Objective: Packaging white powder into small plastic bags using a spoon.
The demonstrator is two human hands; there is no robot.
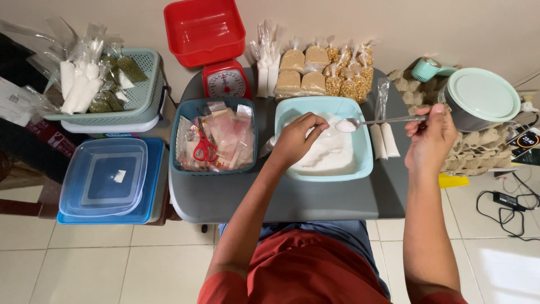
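Fingers of the left hand point(297, 138) pinch something hidden above the tub point(363, 163); right hand point(430, 138) grips a spoon point(371, 121).

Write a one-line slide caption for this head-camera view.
Right hand holds a metal spoon of white powder over a pale turquoise plastic tub, left hand pinching above it, on a grey table.

On the grey table point(225, 197) stand two tubs: a light one of white powder point(332, 152) at the middle and a darker blue one point(185, 112) toward the left edge, holding one pair of red scissors point(203, 147). One red scale point(225, 81) sits at the back edge. Four tan packets point(302, 70) lie beside it. One spoon point(382, 120) hangs over the powder. Two white filled bags point(384, 141) lie near the right edge.
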